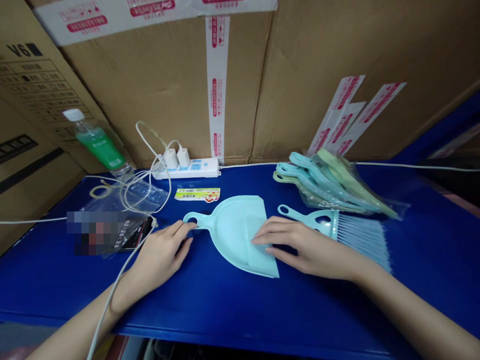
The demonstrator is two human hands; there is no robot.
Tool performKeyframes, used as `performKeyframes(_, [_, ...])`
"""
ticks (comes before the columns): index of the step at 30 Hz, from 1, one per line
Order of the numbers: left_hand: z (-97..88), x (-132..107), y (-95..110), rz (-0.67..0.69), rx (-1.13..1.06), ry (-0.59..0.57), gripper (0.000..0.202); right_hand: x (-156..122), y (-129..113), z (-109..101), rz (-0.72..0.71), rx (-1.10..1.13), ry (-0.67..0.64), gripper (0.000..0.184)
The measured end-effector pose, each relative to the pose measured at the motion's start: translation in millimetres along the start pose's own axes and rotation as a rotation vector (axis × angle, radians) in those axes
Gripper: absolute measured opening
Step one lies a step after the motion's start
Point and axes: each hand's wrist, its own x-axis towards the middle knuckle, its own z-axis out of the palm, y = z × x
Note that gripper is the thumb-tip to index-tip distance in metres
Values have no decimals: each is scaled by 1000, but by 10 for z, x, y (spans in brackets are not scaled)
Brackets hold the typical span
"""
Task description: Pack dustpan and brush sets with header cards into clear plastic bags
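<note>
A light blue plastic dustpan [234, 225] lies flat on the blue table [225, 300], its handle pointing left. My left hand [163, 255] rests beside the handle's end, fingertips touching it, fingers stretched and loosely together. My right hand [300, 245] lies on the dustpan's right edge, fingers extended flat onto it. Just right of that hand lies a light blue hand brush [348, 230] with its bristles pointing right; my right wrist crosses over part of it.
A clear bag of blue and green brushes and dustpans [330, 182] lies at the back right. A white power strip [187, 167], cables, a green-labelled bottle [99, 145], a small label card [197, 194] and a phone in a plastic bag [129, 232] sit left. Cardboard boxes [300, 75] wall the back.
</note>
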Motion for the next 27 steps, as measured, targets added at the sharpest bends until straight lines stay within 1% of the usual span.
performKeyframes(4, [-7, -1, 3, 21, 12, 16, 28, -1, -5, -21, 8, -32, -9, 30])
performKeyframes(7, [-9, -1, 1, 18, 11, 13, 27, -3, 17, 3, 7, -61, 2, 30])
performKeyframes(11, [-2, -7, -2, 10, -7, -3, 26, -6, 77, 72, -12, -215, 55, 32])
performKeyframes(15, [2, -14, 2, 46, -45, -6, 26, 3, 127, 113, -2, -314, 68, 36])
performKeyframes(20, [-2, -15, 11, 67, -80, -24, 26, 17, 151, 120, 20, -362, 28, 43])
performKeyframes(27, [-40, -2, 28, 60, -133, -61, 25, 20, 176, 127, 28, -361, 18, 44])
